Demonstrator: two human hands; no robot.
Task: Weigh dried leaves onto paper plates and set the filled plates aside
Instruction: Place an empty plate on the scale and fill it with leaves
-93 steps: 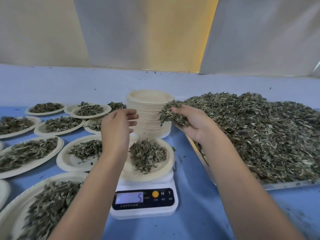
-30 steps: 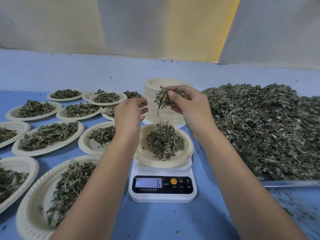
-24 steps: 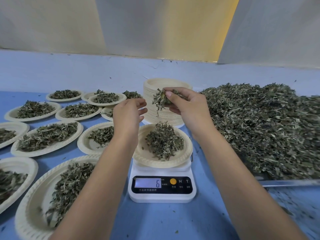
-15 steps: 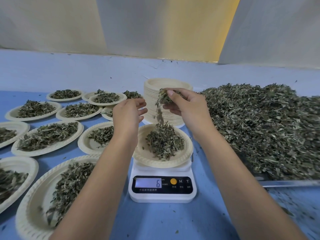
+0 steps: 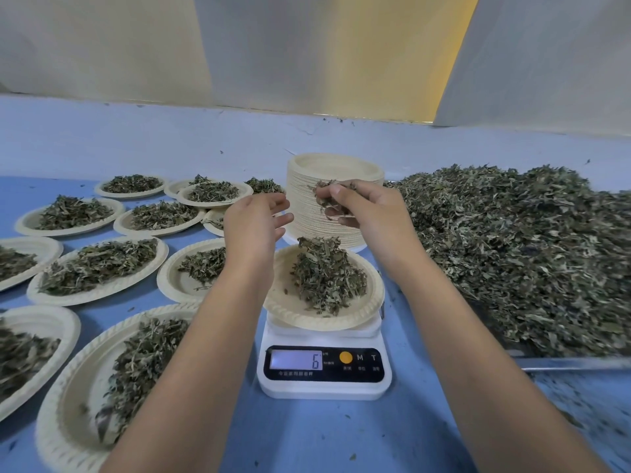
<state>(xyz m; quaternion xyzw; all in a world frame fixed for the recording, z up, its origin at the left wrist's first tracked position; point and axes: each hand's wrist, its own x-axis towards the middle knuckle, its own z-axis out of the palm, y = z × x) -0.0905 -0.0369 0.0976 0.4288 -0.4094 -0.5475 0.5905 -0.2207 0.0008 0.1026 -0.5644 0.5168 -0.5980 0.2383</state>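
Leaves (image 5: 326,199) have thinned in the right hand (image 5: 370,213), which pinches them above the plate (image 5: 285,312); left hand (image 5: 252,228) hovers spread alongside.

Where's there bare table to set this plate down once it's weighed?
Bare table lies in front of the scale, along the near edge; the paler strip behind the filled plates looks free too. The left is crowded with plates; the leaf heap fills the right.

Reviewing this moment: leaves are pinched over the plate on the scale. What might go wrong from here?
The right hand holds its pinch of leaves well above the plate; flakes may drift onto the table unweighed. The plate overhangs the scale, and the left hand hovers at its rim, so a bump could tip it.
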